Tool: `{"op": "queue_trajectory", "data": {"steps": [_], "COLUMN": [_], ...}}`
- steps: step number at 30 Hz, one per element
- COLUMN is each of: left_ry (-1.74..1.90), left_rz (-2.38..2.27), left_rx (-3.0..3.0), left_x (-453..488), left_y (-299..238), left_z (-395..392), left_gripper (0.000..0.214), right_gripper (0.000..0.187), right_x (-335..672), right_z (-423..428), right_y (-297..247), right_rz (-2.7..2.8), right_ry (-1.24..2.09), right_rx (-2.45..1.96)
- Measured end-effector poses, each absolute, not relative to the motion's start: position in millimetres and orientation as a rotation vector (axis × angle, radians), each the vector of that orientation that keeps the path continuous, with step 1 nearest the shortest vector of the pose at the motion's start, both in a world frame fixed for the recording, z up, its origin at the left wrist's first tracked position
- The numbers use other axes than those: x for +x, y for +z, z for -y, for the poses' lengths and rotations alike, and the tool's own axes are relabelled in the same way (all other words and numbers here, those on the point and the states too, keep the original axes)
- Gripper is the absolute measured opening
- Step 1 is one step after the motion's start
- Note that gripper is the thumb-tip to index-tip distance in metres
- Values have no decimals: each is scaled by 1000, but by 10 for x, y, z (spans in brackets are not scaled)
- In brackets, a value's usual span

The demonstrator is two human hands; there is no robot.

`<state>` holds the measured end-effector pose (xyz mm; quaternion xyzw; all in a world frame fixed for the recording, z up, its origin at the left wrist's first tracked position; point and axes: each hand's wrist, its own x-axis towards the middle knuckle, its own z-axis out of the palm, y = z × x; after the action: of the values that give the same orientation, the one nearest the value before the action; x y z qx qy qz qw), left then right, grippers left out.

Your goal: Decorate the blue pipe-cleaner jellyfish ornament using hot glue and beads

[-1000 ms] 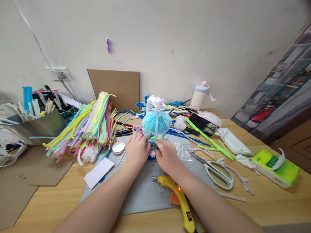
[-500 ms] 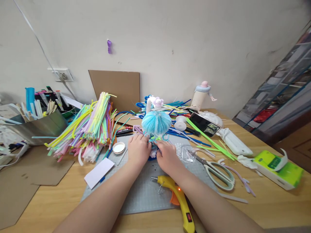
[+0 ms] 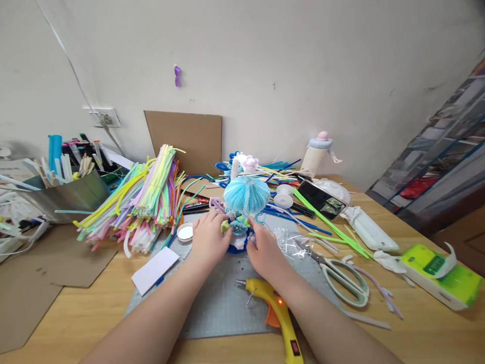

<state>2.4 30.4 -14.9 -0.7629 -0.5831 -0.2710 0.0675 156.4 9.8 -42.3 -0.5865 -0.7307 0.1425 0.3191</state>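
Observation:
A handmade pipe-cleaner ornament (image 3: 247,195) stands on the grey cutting mat (image 3: 223,308), with a fluffy light-blue dome, a white curved stem with pale flowers above it, and a dark-blue base. My left hand (image 3: 211,236) grips its lower left side with curled fingers, beside a small yellow-green piece (image 3: 225,226). At the lower right, my right hand (image 3: 265,248) closes its thumb and fingers against the base. Part of the base is hidden behind my hands. In front of them lies a yellow hot glue gun (image 3: 278,308) with a red light glowing.
Bundled pipe cleaners (image 3: 151,202) and a metal holder (image 3: 71,199) occupy the left. To the right lie scissors (image 3: 346,283), a phone (image 3: 322,198), a white spool (image 3: 283,196) and a green tissue pack (image 3: 439,273). A white card (image 3: 155,270) and round tin (image 3: 185,232) sit near my left hand.
My left hand has shifted outward and down from the ornament's middle, so more of its base shows. My right hand has moved slightly lower. The whole view has swung a little left.

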Motion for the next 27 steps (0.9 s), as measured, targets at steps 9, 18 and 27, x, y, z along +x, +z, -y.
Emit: {"op": "queue_trajectory", "data": {"steps": [9,18,27], "left_ry": [-880,-892,-893], "left_rz": [1742,1760,1773], "left_rx": [-2319,-2334,-2321], "left_x": [5,9,46], "left_y": [-206,-209,-206], "left_z": [-350,-328,-289], "left_gripper": [11,11,14], "right_gripper": [59,58,61], "right_x": [1550,1546,1543], "right_z": [-68,-51,-74], "right_y": [-374,-364,-363], "right_rz": [1904,1908,1897], "right_ry": [448,446,471], "right_rx": [-1520,-1534,-1514]}}
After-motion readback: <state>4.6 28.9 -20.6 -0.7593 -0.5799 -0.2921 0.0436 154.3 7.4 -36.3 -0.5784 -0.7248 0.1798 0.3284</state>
